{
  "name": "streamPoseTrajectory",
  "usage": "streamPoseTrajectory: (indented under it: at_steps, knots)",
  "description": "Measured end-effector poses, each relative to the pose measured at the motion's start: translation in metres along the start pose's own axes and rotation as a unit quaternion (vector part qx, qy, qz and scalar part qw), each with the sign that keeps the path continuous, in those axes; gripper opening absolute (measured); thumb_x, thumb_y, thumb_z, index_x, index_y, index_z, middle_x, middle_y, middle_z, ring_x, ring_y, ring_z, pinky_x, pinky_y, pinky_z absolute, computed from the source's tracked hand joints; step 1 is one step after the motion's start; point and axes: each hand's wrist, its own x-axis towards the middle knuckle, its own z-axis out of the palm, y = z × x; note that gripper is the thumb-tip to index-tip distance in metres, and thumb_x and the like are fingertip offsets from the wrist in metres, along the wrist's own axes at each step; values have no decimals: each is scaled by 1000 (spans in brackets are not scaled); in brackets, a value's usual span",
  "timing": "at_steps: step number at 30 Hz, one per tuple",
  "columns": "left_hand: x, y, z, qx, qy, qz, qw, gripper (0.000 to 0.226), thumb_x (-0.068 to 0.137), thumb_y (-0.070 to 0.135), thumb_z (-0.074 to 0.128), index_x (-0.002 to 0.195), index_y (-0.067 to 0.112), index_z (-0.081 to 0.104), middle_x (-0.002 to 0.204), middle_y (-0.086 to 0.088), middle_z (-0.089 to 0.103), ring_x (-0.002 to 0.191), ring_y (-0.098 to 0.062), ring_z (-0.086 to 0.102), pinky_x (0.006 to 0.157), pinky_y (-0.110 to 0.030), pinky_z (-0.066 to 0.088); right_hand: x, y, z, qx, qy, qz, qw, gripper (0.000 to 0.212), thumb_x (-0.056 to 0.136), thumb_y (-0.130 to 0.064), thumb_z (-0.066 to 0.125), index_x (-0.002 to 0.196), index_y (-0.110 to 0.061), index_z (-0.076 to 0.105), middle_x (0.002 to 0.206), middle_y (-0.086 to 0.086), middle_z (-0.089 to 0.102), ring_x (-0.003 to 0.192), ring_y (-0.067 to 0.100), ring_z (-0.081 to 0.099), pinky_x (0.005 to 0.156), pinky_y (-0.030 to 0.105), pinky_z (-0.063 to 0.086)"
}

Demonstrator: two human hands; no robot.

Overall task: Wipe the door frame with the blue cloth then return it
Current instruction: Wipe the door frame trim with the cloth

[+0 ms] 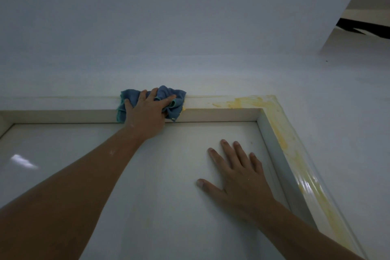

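Note:
The blue cloth [168, 96] is bunched up against the top bar of the white door frame [63, 110], near its middle. My left hand [147, 115] presses on the cloth with fingers spread over it. Yellow smears [249, 102] cover the frame to the right of the cloth and run down the right upright [295, 154]. My right hand [238, 173] lies flat and open on the white door panel [147, 186], below the frame's top right corner.
White wall [190, 38] rises above the frame. At the upper right, an opening [363, 19] in the ceiling or wall shows a beige surface with a dark stripe. Glare spots sit on the door at left and on the right upright.

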Motion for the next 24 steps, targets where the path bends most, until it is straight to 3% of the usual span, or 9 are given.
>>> streamPoseTrajectory:
  at_steps: [10, 24]
  knots:
    - [7, 57, -1, -15, -28, -9, 999, 56, 99, 27, 44, 146, 49, 25, 158, -3, 19, 144, -31, 15, 107, -73, 14, 1, 13, -8, 7, -14, -40, 999, 83, 86, -83, 20, 155, -42, -2, 167, -6, -14, 153, 21, -15, 123, 49, -1]
    - [13, 112, -1, -15, -34, -9, 999, 55, 100, 28, 41, 147, 48, 22, 161, -3, 15, 147, -31, 10, 108, -72, 14, -2, 24, -8, 36, -17, -61, 997, 82, 88, -80, 23, 156, -41, -2, 166, -6, -18, 152, 20, -20, 122, 48, -9]
